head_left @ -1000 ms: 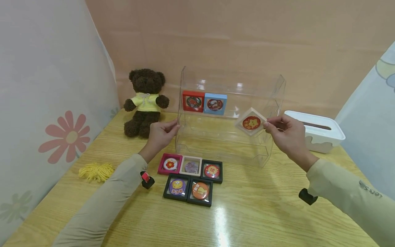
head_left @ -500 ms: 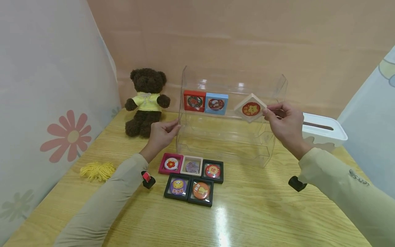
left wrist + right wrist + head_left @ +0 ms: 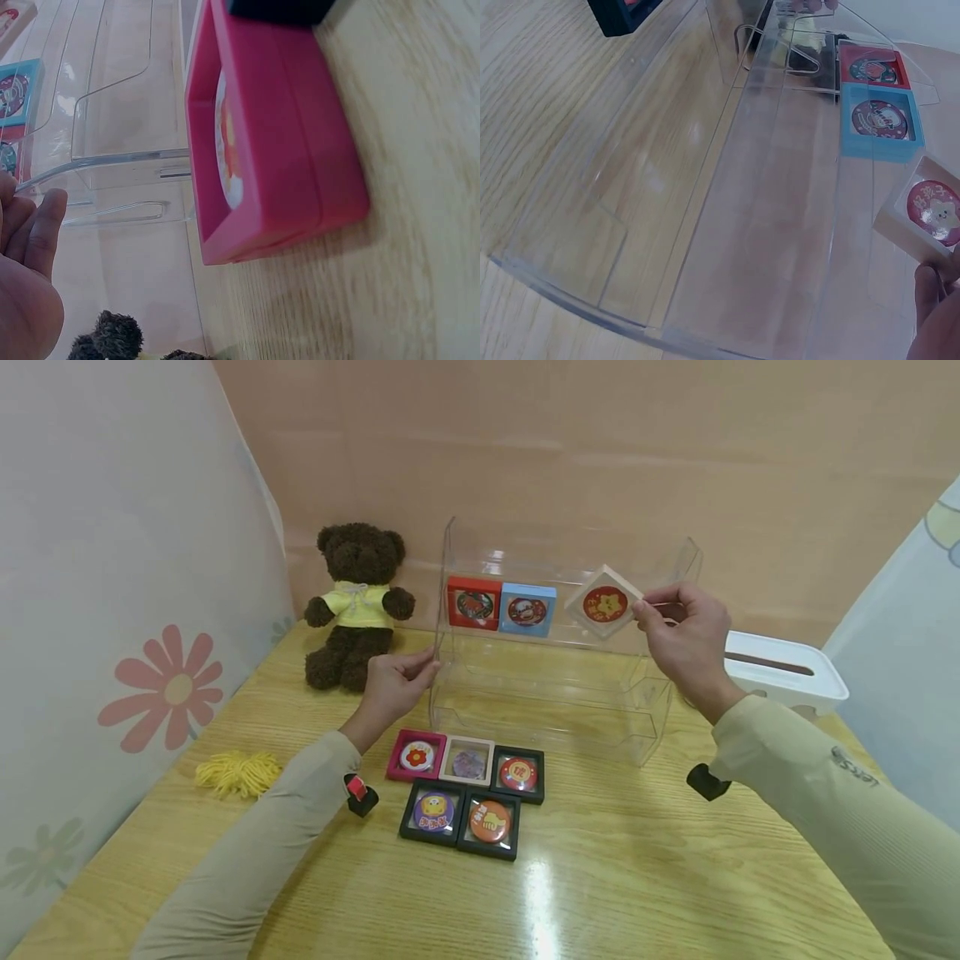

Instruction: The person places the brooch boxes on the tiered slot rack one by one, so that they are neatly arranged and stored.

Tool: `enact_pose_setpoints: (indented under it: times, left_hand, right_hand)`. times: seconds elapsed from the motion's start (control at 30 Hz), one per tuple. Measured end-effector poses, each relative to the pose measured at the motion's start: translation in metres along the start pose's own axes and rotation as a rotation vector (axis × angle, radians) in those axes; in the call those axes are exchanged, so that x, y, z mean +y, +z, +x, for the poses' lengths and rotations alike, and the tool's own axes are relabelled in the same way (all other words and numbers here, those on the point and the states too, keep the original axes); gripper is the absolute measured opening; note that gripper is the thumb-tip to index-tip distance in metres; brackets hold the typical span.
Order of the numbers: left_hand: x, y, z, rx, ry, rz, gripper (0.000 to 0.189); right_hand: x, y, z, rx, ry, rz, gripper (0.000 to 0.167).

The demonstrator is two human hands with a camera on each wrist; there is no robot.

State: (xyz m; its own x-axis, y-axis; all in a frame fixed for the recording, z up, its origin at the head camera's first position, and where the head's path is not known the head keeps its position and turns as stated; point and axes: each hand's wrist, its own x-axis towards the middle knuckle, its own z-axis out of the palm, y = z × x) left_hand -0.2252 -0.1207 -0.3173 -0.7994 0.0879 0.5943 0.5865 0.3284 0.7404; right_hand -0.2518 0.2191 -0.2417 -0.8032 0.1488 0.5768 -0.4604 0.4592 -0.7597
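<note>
Between thumb and fingers of my right hand (image 3: 688, 639) is a cream square frame (image 3: 577, 603) with a red star badge, tilted cornerwise before the upper tier of a clear acrylic rack (image 3: 551, 731). My left hand (image 3: 395, 691) pinches the rack's left side edge. On the upper tier a red frame (image 3: 453, 618) and a light blue frame (image 3: 550, 620) stand side by side. The right wrist view shows the cream frame (image 3: 909, 229) apart from the blue frame (image 3: 877, 150). In the left wrist view, a magenta frame (image 3: 307, 142) is close to the camera.
Several framed badges lie on the table in front of the rack, among them a black frame (image 3: 517, 798). A brown teddy bear (image 3: 358, 602) sits left of the rack. Yellow yarn (image 3: 237, 774) lies at the left, and a white tissue box (image 3: 828, 681) stands at the right.
My right hand has lifted the cream frame from the lower part of the rack up to upper-tier height, moving slightly left. The left hand keeps its hold on the rack's edge.
</note>
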Motion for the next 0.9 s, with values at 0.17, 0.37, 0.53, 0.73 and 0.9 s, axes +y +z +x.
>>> enact_pose_setpoints:
  times: [0.17, 0.37, 0.53, 0.73, 0.9]
  left_hand:
    - [0.0, 0.0, -0.001, -0.001, -0.016, -0.001, 0.022]
    - [-0.001, 0.001, 0.0, 0.005, -0.002, 0.001, 0.022]
    - [-0.001, 0.003, 0.0, 0.006, 0.013, 0.012, 0.022]
    - [0.0, 0.001, 0.0, 0.013, 0.018, 0.023, 0.021]
    - [0.001, 0.001, -0.001, 0.008, 0.025, 0.026, 0.021]
  right_hand:
    - [-0.005, 0.004, 0.004, -0.026, 0.004, -0.048, 0.018]
    - [-0.007, 0.009, 0.009, -0.023, -0.07, -0.156, 0.021]
    - [-0.005, 0.012, 0.011, -0.038, -0.114, -0.26, 0.019]
    - [0.0, 0.02, 0.009, -0.086, -0.174, -0.307, 0.016]
    - [0.001, 0.022, 0.006, -0.11, -0.182, -0.342, 0.017]
